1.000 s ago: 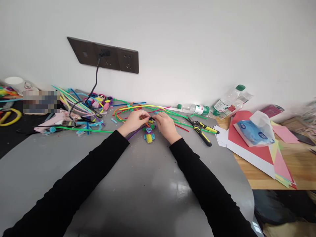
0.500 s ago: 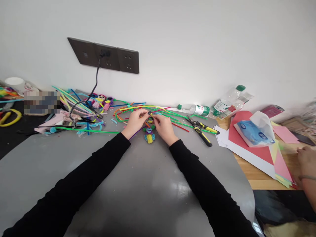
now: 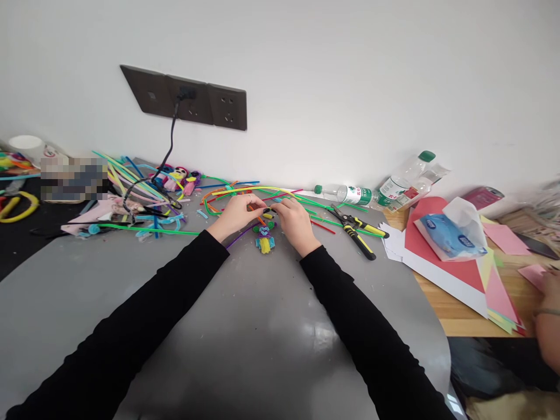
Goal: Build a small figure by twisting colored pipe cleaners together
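Observation:
Over the grey table, the fingertips of my left hand are pinched close to those of my right hand. Between them shows a small black and yellow piece, seemingly pipe cleaner; the fingers partly cover it. Just below it on the table lies a little pipe-cleaner figure in yellow, blue, purple and green. An orange pipe cleaner shows beneath the fingers, and a purple pipe cleaner runs under my left hand.
Loose pipe cleaners and several small dolls lie along the wall. Yellow-black pliers rest at the right, near a green-capped bottle. A tissue pack sits on coloured paper. Another person's hand is at the far right.
Both my hands have shifted slightly, and my right fingers have curled in further over the small piece. The other person's hand has moved, with a pink paper now by it.

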The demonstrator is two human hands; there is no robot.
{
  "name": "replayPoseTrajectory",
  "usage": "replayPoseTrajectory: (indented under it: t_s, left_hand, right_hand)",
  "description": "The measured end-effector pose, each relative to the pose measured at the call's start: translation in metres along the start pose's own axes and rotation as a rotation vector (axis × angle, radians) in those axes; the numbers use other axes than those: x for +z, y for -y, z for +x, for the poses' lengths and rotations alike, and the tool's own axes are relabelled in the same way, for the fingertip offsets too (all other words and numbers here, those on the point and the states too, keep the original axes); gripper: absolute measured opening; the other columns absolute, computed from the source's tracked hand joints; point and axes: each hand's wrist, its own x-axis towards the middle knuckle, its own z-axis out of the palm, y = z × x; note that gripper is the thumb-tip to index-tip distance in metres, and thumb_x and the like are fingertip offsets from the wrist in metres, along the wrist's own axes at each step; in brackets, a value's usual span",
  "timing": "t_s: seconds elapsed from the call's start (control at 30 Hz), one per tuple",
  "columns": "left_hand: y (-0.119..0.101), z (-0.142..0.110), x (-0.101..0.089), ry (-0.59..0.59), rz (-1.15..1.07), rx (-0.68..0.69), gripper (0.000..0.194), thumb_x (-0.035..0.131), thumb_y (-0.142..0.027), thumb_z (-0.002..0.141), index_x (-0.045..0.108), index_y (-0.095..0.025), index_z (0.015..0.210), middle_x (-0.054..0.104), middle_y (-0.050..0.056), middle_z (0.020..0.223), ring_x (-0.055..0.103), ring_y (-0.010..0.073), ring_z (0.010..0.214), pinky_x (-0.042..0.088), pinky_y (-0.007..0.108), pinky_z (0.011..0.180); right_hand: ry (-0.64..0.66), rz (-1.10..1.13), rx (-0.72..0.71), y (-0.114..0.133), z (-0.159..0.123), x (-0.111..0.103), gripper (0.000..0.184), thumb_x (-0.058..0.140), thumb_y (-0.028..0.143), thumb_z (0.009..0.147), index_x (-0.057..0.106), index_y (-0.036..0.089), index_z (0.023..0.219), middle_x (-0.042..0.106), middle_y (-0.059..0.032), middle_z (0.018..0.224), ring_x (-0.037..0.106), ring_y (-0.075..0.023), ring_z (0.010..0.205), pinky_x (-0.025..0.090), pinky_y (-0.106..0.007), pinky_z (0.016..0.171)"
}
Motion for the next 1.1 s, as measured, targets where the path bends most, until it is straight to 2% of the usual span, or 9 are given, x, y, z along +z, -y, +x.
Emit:
replayPoseTrajectory:
  t_s: [0.17,0.33,0.53,0.6,0.7,0.77,0.87,0.97,1.1]
  left_hand:
    - [-0.004,-0.001,0.005,-0.130,-0.087,0.005,0.023,0.068,-0.038,0.081,0.076,-0.017,0.084,0.079,0.009,0.090,0.071,0.0246,0.085,0.057,0.034,0.077]
    - [-0.008,-0.005,0.018,-0.264,-0.177,-0.032,0.018,0.070,-0.034,0.080,0.076,-0.017,0.082,0.078,0.007,0.086,0.072,0.0234,0.083,0.056,0.034,0.078]
    - [-0.008,-0.008,0.034,-0.392,-0.309,-0.067,0.024,0.072,-0.040,0.077,0.076,-0.016,0.081,0.078,0.008,0.086,0.070,0.0220,0.077,0.055,0.033,0.072]
    - [-0.008,-0.008,0.034,-0.369,-0.323,-0.080,0.028,0.073,-0.044,0.077,0.076,-0.016,0.082,0.078,0.009,0.086,0.069,0.0224,0.077,0.054,0.033,0.071]
    - [-0.007,-0.004,0.027,-0.273,-0.306,-0.099,0.036,0.074,-0.052,0.076,0.075,-0.017,0.081,0.078,0.009,0.087,0.070,0.0242,0.080,0.054,0.033,0.073]
    - [-0.005,-0.001,0.018,-0.207,-0.278,-0.112,0.043,0.071,-0.060,0.079,0.075,-0.017,0.079,0.078,0.009,0.086,0.070,0.0256,0.083,0.054,0.034,0.076]
    - [-0.003,0.002,0.006,-0.155,-0.182,-0.120,0.050,0.063,-0.066,0.083,0.074,-0.018,0.078,0.077,0.008,0.084,0.070,0.0269,0.084,0.053,0.035,0.077]
    - [-0.002,0.002,0.001,-0.118,-0.126,-0.088,0.049,0.066,-0.065,0.081,0.076,-0.018,0.083,0.079,0.009,0.087,0.071,0.0274,0.086,0.054,0.035,0.079]
    - [-0.001,0.002,0.002,-0.091,-0.119,-0.055,0.039,0.072,-0.057,0.077,0.077,-0.019,0.084,0.080,0.010,0.092,0.072,0.0272,0.087,0.056,0.037,0.081]
  right_hand:
    - [-0.034,0.141,0.069,0.006,-0.001,-0.002,0.030,0.045,0.020,0.106,0.075,0.020,0.112,0.076,-0.0102,0.104,0.065,-0.0250,0.099,0.047,-0.034,0.088]
    - [-0.043,0.274,0.201,0.014,-0.001,0.004,0.025,0.050,0.020,0.102,0.074,0.020,0.104,0.077,-0.0073,0.093,0.069,-0.0238,0.090,0.049,-0.032,0.084]
    - [-0.087,0.482,0.260,0.022,-0.001,0.013,0.022,0.050,0.018,0.097,0.072,0.020,0.095,0.078,-0.0054,0.090,0.072,-0.0204,0.082,0.052,-0.030,0.081]
    - [-0.092,0.503,0.272,0.022,0.000,0.013,0.022,0.051,0.018,0.097,0.072,0.021,0.093,0.078,-0.0046,0.089,0.072,-0.0200,0.080,0.052,-0.030,0.080]
    - [-0.074,0.488,0.295,0.019,0.000,0.012,0.022,0.052,0.018,0.098,0.074,0.021,0.096,0.078,-0.0033,0.086,0.072,-0.0202,0.080,0.051,-0.031,0.083]
    - [-0.060,0.424,0.292,0.016,0.000,0.010,0.024,0.052,0.018,0.100,0.075,0.021,0.101,0.078,-0.0035,0.086,0.072,-0.0212,0.084,0.050,-0.032,0.086]
    - [-0.049,0.288,0.248,0.011,0.000,0.007,0.027,0.050,0.019,0.102,0.077,0.020,0.106,0.079,-0.0074,0.097,0.070,-0.0240,0.094,0.049,-0.033,0.089]
    - [-0.027,0.193,0.195,0.009,0.000,0.003,0.030,0.048,0.020,0.104,0.077,0.020,0.109,0.077,-0.0100,0.105,0.067,-0.0263,0.102,0.047,-0.036,0.093]
    - [-0.003,0.127,0.144,0.009,-0.001,-0.001,0.031,0.046,0.022,0.106,0.077,0.021,0.110,0.076,-0.0107,0.104,0.064,-0.0274,0.104,0.046,-0.039,0.094]
